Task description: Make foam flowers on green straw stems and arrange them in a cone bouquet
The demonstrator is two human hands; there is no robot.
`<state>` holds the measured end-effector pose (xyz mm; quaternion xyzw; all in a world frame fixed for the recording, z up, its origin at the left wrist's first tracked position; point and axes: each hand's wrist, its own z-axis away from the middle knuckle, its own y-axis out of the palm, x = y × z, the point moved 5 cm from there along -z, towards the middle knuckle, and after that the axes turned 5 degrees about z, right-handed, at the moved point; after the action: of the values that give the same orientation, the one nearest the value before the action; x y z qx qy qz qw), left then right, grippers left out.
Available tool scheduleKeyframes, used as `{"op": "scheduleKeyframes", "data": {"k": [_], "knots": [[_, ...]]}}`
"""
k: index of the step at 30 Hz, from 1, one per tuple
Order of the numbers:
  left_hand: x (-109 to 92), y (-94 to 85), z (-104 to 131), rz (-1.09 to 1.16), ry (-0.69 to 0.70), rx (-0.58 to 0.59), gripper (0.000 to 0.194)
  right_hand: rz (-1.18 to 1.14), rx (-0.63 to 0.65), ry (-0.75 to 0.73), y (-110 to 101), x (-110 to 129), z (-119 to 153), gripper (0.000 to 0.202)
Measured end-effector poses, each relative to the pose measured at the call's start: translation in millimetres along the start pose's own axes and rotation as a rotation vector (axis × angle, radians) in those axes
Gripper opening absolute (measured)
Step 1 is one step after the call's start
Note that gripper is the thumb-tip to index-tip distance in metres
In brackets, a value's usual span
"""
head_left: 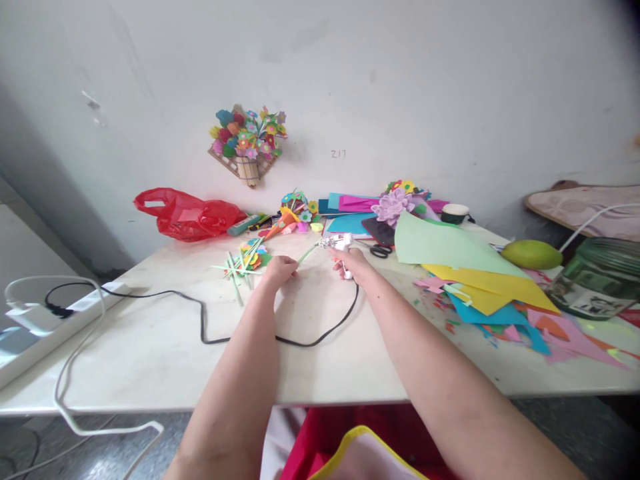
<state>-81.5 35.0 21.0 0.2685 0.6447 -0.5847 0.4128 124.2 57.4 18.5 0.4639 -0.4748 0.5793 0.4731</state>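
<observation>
One black cord (310, 345) looped on the near side
Dead centre: left hand (283, 270) pinching a green strip (307, 253), right hand (359, 264) wrapped round a white glue gun (343, 240). Paper sheets (450, 243) right, red bag (195, 217) far left.

bare forearms (240, 380); red garment (320, 437) w/ yellow-edged pale panel (367, 461), poss. an apron

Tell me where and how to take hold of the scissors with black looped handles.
Likely best by the black looped handles, from the near side: they lie right and nearest, while the grey blades point left and away.
</observation>
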Motion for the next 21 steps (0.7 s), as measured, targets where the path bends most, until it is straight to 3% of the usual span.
{"op": "scheduleKeyframes", "data": {"k": [9, 21], "knots": [[-3, 1.6, 4, 0.115, -0.018, 0.027, 0.014, -0.022, -0.031, -0.01, -3, -3, -6, 0.044], [3, 3.8, -4, 0.112, 0.025, 0.034, 0.03, 0.077, 0.123, 0.021, 4, 4, 8, 0.038]]}}
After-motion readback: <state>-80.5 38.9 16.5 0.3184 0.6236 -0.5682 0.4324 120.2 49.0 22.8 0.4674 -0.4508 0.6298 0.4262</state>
